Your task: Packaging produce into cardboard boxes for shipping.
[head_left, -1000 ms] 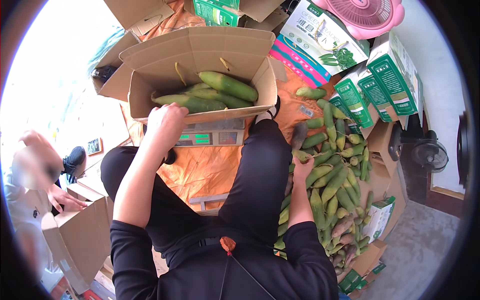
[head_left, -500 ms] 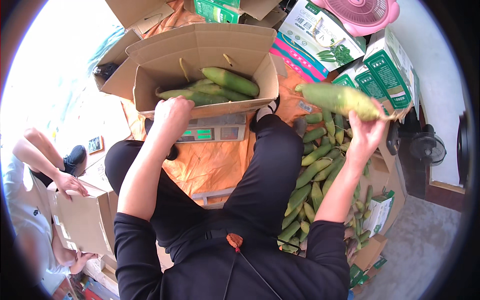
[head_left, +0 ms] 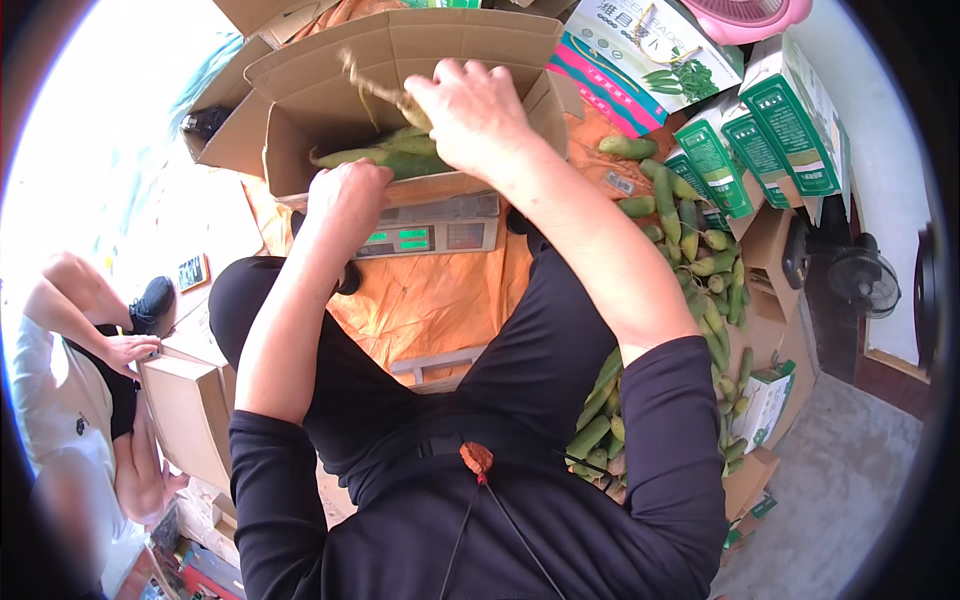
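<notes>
An open cardboard box (head_left: 300, 65) stands on a digital scale (head_left: 478, 236) before me, with several long green radishes (head_left: 412, 163) lying in it. My left hand (head_left: 345, 205) is closed on the box's near edge. Over the box's opening my right hand (head_left: 482, 118) has its fingers wrapped round another green radish (head_left: 412, 108). Its pale, stringy root end sticks out to the left of the hand, and the rest is hidden by the hand. To the right of my leg lies a large heap of green radishes (head_left: 715, 290).
Printed green-and-white cartons (head_left: 790, 130) stand at the far right, below a pink fan (head_left: 745, 15). A black fan (head_left: 865, 280) is farther right. At the left, a co-worker's hands rest on a cardboard box (head_left: 185, 410). Orange sheeting (head_left: 430, 310) covers the floor between my legs.
My right hand has swung left with the green radish, from over the heap to above the open box. My left hand still grips the edge. The co-worker's hands and box have shifted slightly.
</notes>
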Action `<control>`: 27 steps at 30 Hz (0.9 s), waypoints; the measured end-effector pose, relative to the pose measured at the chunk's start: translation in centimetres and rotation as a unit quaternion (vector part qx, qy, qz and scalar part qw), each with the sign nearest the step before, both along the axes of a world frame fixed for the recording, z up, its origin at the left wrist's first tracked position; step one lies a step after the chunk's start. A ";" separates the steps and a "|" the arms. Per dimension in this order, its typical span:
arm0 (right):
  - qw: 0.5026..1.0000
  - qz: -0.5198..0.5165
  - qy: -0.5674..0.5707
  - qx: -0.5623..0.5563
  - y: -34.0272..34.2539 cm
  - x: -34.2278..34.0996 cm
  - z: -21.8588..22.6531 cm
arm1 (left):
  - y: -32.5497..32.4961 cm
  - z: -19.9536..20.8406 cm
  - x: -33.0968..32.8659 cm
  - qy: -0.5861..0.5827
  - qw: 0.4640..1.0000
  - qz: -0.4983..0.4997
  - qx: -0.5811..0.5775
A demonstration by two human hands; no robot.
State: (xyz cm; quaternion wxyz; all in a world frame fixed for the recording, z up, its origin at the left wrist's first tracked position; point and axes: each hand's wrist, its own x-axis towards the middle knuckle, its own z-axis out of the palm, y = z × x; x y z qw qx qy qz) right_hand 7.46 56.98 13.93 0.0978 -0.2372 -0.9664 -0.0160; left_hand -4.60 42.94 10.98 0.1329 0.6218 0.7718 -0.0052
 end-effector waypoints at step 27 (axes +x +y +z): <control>0.880 -0.268 0.212 -0.329 9.5 11.8 -6.6 | -0.8 0.3 -0.2 -0.010 0.999 0.033 0.026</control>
